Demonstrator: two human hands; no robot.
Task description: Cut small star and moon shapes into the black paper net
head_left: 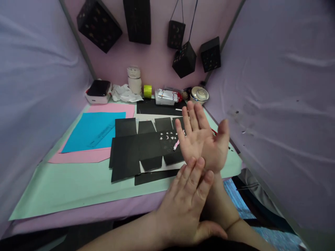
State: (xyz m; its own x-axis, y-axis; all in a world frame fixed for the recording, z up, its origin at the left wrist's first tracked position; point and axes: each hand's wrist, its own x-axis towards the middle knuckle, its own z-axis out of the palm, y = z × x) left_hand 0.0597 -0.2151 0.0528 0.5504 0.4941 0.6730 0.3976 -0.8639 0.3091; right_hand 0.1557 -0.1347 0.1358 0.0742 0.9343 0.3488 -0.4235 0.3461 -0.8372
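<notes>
My right hand (203,144) is raised above the table, palm showing and fingers spread, with nothing in it. Across its heel and wrist lie the stretched fingers of my left hand (184,205), seen from the back and also holding nothing. Behind the hands, a black card box template (127,153) with cut flaps lies flat; small star, moon and heart shapes (167,137) show pale on it. A slim pink and white tool (176,144) rests on the card, partly hidden by my right hand.
Blue paper (78,130) with a clear ruler (101,135) lies over pink paper (78,157) at left. A white device (98,99), crumpled tissue (124,93), yellow tape (147,91) and a round tin (199,94) line the back. Black boxes (184,59) hang above; fabric walls flank the table.
</notes>
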